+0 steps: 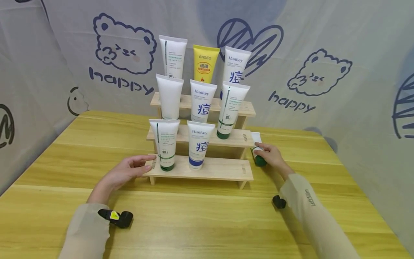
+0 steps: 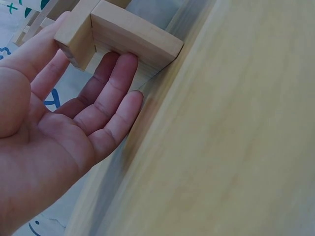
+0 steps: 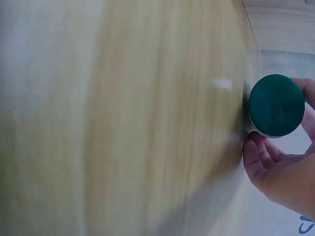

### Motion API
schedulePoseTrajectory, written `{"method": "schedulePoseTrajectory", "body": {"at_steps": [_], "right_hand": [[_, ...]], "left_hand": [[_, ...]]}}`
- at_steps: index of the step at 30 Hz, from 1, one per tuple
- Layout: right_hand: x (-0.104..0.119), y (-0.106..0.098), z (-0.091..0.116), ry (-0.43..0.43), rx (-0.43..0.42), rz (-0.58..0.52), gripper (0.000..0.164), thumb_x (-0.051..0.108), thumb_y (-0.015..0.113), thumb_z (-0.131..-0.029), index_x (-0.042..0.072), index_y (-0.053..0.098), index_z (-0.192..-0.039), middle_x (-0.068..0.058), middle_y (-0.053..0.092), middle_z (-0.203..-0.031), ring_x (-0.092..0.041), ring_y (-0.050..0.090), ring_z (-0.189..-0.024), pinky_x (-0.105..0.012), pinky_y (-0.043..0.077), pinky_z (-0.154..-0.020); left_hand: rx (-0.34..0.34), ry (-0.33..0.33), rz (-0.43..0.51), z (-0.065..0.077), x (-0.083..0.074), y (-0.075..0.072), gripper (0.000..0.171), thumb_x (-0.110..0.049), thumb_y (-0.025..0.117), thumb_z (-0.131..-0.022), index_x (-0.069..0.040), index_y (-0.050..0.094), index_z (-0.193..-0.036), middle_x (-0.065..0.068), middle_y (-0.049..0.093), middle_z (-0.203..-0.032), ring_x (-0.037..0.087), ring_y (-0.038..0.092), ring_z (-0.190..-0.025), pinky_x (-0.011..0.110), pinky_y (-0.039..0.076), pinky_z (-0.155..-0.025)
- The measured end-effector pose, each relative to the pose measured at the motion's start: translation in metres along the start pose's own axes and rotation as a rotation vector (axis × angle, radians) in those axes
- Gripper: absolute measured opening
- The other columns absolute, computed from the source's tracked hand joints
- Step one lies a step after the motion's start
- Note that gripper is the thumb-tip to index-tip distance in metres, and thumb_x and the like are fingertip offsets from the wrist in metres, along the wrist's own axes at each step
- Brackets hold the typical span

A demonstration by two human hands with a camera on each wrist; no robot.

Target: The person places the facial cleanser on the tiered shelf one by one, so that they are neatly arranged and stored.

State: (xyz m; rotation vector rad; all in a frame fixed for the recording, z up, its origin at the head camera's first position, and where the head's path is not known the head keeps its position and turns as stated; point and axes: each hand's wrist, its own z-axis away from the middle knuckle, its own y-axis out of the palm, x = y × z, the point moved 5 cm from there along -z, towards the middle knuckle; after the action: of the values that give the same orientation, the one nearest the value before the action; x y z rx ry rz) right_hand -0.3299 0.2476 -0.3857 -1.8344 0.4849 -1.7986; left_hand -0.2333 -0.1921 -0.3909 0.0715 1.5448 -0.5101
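A three-step wooden display stand (image 1: 226, 172) stands on the table, bearing upright squeeze tubes. At its left end, my left hand (image 1: 124, 172) holds the lowest step between thumb and fingers; in the left wrist view the fingers (image 2: 106, 96) curl beside the step's leg. To the right of the stand, my right hand (image 1: 271, 155) grips a white tube with a green cap (image 1: 260, 160) that lies on or just above the tabletop. The right wrist view shows that round green cap (image 3: 276, 105) end-on, with fingertips on both sides of the tube.
On the lowest step are a green-capped tube (image 1: 166, 144) and a blue-banded tube (image 1: 199, 144). The middle step holds three tubes, and the top step three more, including a yellow one (image 1: 205, 64). Behind the wooden table (image 1: 200, 223) hangs a printed cloth (image 1: 187, 18).
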Motion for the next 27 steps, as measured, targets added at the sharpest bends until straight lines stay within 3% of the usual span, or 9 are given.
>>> {"method": "schedulePoseTrajectory", "body": {"at_steps": [6,14,18,21,27], "right_hand": [[0.002,-0.002,-0.002,0.045,-0.043,-0.023,0.037,0.012,0.052,-0.089,-0.003,0.050,-0.124,-0.021,0.048,-0.124,-0.031,0.035,-0.121,-0.039,0.034,-0.093],[0.003,-0.004,0.002,0.114,-0.046,-0.015,0.036,0.009,0.053,-0.087,-0.005,0.053,-0.120,-0.026,0.050,-0.119,-0.033,0.052,-0.103,-0.031,0.045,-0.077],[0.002,-0.006,0.004,0.138,-0.042,-0.037,0.036,0.005,0.053,-0.086,-0.006,0.052,-0.121,-0.028,0.047,-0.122,-0.022,0.056,-0.088,-0.023,0.045,-0.065],[0.002,-0.006,0.005,0.168,-0.045,-0.094,0.039,0.003,0.052,-0.085,-0.006,0.048,-0.124,-0.029,0.044,-0.123,-0.015,0.052,-0.076,-0.020,0.044,-0.060],[0.006,-0.008,0.017,0.211,-0.071,-0.278,0.045,-0.001,0.049,-0.086,-0.006,0.039,-0.130,-0.031,0.040,-0.119,-0.024,0.051,-0.083,-0.028,0.047,-0.062]], "left_hand": [[-0.001,-0.002,-0.002,0.000,0.000,-0.001,0.050,-0.025,0.057,-0.089,-0.001,0.043,-0.131,0.018,0.038,-0.131,0.027,0.038,-0.102,0.034,0.038,-0.081],[0.002,-0.002,-0.004,-0.001,0.000,0.000,0.050,-0.025,0.057,-0.089,-0.001,0.043,-0.131,0.018,0.037,-0.133,0.028,0.038,-0.105,0.035,0.038,-0.082],[0.005,-0.002,0.004,-0.001,0.000,0.000,0.050,-0.024,0.057,-0.089,-0.001,0.043,-0.131,0.019,0.037,-0.132,0.027,0.037,-0.104,0.034,0.038,-0.081],[0.003,-0.008,0.005,-0.001,0.000,0.000,0.050,-0.024,0.056,-0.089,-0.001,0.043,-0.131,0.019,0.038,-0.130,0.027,0.037,-0.101,0.033,0.038,-0.079],[0.001,-0.016,0.008,-0.001,-0.001,0.000,0.051,-0.025,0.056,-0.089,-0.001,0.043,-0.131,0.018,0.038,-0.130,0.027,0.036,-0.100,0.033,0.037,-0.077]]}}
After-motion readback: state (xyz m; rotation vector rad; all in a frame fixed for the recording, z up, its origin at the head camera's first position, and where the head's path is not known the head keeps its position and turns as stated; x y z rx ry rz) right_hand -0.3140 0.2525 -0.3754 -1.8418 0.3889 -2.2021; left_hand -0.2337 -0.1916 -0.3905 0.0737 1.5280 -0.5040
